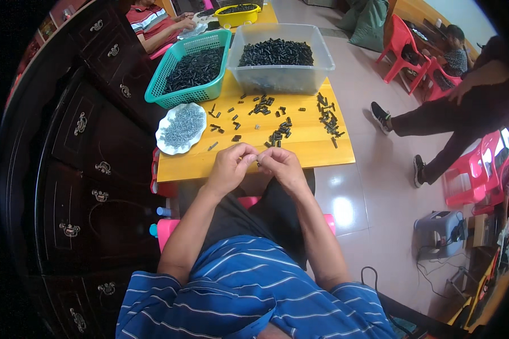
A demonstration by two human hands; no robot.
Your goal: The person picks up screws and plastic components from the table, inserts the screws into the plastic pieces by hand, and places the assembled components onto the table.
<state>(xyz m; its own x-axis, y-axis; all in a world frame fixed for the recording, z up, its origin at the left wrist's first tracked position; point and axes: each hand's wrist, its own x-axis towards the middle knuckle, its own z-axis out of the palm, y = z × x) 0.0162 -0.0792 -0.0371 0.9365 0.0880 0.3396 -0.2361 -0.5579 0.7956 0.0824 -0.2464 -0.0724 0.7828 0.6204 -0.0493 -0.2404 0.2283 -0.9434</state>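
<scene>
My left hand and my right hand meet at the near edge of the yellow wooden table. Thumbs and forefingers of both are pinched together around a small dark piece, mostly hidden by the fingertips. Just beyond my right hand lies a cluster of short black cylindrical parts. More black parts are scattered farther back, and another group sits along the right edge. Left of my hands, a white scalloped plate bears a heap of small clear or silvery pieces.
A green basket and a translucent bin, both filled with black parts, stand across the table. Behind them is a yellow tub. A co-worker in red sits far left. A dark cabinet flanks the left; a person's legs stretch out at right.
</scene>
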